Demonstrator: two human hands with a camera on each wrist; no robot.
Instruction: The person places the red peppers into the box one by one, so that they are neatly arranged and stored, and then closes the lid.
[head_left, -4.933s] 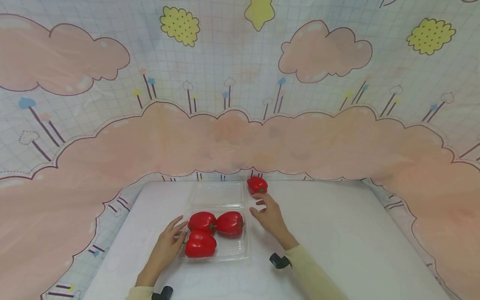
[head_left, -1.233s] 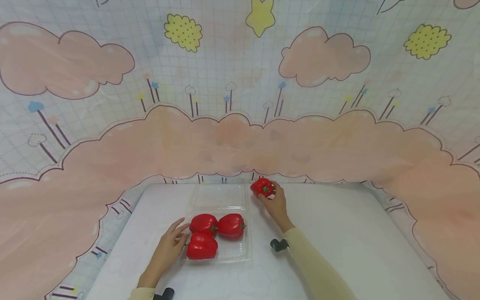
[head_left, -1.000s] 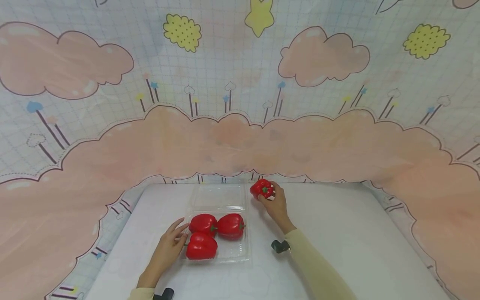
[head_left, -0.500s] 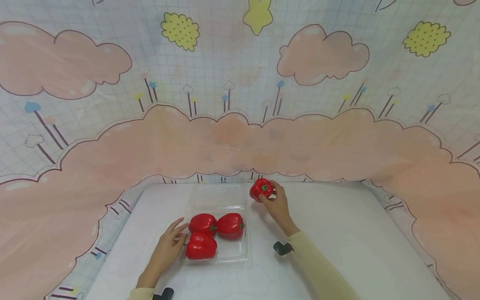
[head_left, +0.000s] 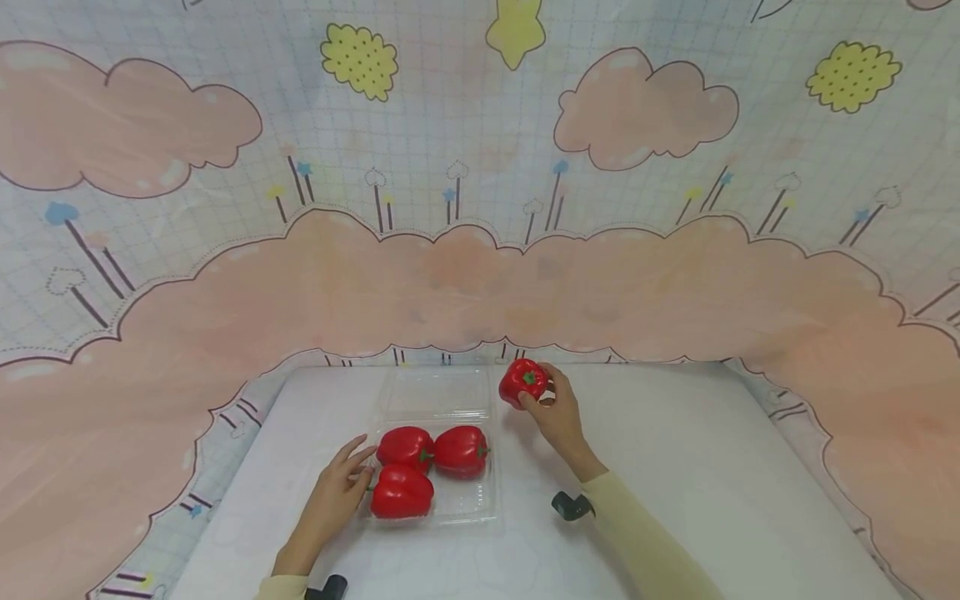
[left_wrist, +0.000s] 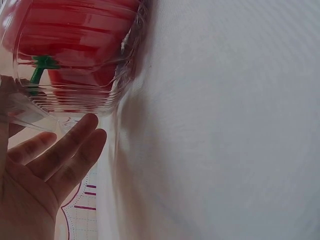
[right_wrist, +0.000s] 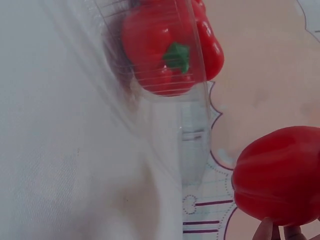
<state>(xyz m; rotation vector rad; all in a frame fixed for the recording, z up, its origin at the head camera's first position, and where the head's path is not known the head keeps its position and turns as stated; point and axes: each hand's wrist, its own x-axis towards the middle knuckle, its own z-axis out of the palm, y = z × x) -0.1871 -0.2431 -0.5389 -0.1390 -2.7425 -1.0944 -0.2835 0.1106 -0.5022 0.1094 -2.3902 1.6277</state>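
Note:
My right hand grips a red bell pepper, thumb on the near side and fingers round the right, above the far part of the table. Its green stem faces the head camera; in the right wrist view this pepper shows with fingertips at its lower edge. A clear plastic clamshell box lies opened, holding three red bell peppers: back left, back right and front left. My left hand rests at the box's left side, fingers fairly straight beside the ribbed wall.
The box's clear lid lies folded back behind the base. A white table spreads round the box. Behind it hangs a cloth printed with clouds. A dark wrist device sits by the right sleeve.
Earlier the right hand reached at the fourth pepper on the table; now it holds that pepper. Over the last second the pepper's stem end has turned slightly. The left hand has stayed at the box.

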